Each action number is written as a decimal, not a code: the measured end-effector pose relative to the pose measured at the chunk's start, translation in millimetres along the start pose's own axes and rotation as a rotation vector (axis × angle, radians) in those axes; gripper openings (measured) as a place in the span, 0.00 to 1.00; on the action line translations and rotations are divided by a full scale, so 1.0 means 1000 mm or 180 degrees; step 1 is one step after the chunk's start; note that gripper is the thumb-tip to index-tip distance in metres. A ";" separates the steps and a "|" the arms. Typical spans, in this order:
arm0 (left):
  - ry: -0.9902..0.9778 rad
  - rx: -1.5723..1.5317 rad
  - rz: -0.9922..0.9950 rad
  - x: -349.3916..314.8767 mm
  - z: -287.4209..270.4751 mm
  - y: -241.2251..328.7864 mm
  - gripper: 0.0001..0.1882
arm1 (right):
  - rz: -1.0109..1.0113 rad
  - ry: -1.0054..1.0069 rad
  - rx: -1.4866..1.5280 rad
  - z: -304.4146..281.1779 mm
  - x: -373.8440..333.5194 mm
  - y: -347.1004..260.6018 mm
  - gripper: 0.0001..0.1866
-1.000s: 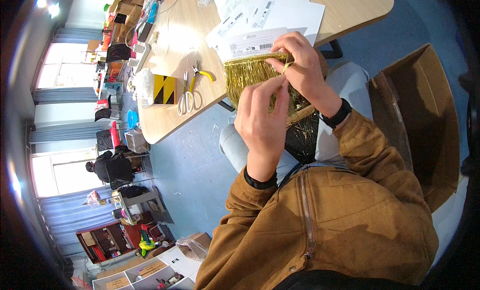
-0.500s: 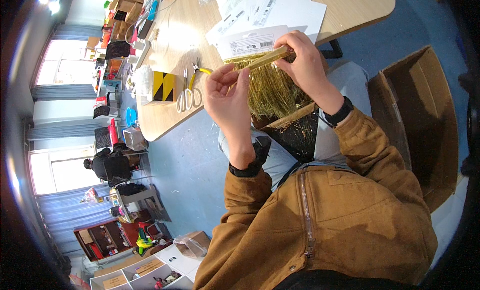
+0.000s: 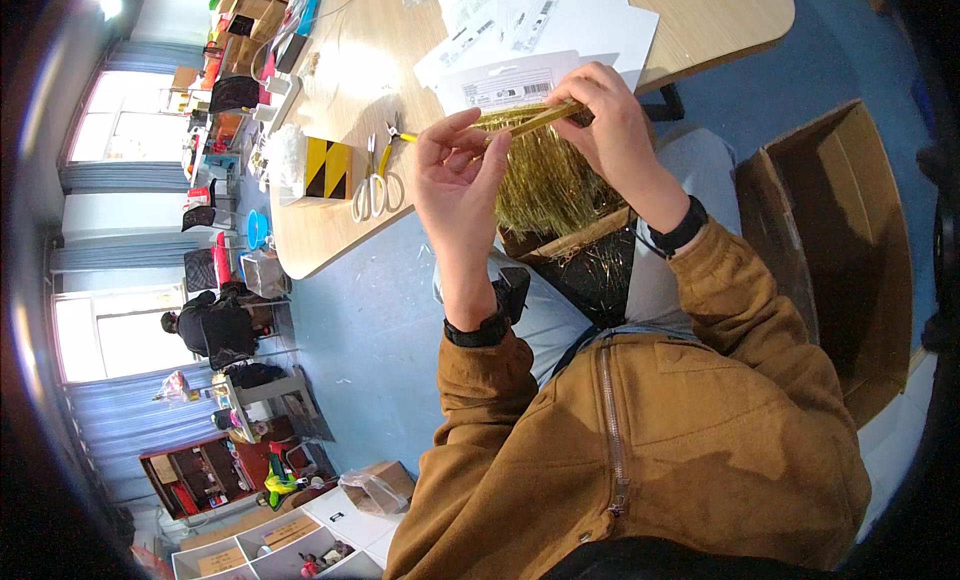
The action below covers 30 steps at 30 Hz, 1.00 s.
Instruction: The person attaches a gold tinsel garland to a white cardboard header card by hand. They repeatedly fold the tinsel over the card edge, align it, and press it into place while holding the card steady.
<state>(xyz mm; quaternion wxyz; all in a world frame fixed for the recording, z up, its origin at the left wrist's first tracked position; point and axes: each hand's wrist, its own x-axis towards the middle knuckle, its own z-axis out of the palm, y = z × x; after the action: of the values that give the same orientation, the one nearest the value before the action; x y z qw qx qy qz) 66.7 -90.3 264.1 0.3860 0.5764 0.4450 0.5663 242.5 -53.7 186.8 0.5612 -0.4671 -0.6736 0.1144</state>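
In front of my lap, a flat gold strip (image 3: 545, 117) stretches between my two hands. My left hand (image 3: 458, 175) has its thumb and fingers curled around the strip's left end. The other end is pinched between the thumb and fingers of my right hand (image 3: 608, 120). Below the strip, a mass of gold tinsel fringe (image 3: 553, 185) hangs over a cardboard box edge (image 3: 580, 234) at my knees. Whether the fringe is joined to the strip I cannot tell. Just behind my hands lies a white printed card (image 3: 500, 84) on the table.
More white cards (image 3: 590, 30) overlap on the wooden table (image 3: 715, 15). White-handled scissors (image 3: 378, 195), yellow-handled pliers (image 3: 395, 140) and a black-and-yellow striped box (image 3: 328, 168) lie left of my left hand. A large cardboard box (image 3: 850, 240) stands at my right. A person (image 3: 205, 325) sits far left.
My left hand has shifted slightly left and up, its fingers a little more spread. The right hand still pinches the gold strip in nearly the same place.
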 end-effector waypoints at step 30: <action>0.0329 -0.0249 -0.0302 0.024 -0.025 -0.048 0.18 | 0.0013 -0.0107 -0.0089 0.001 0.003 0.005 0.14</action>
<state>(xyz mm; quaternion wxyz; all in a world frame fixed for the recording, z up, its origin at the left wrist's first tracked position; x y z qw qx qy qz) 37.2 -54.5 226.9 0.4111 0.5092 0.4687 0.5933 243.9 -48.4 185.2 0.5430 -0.4743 -0.6835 0.1139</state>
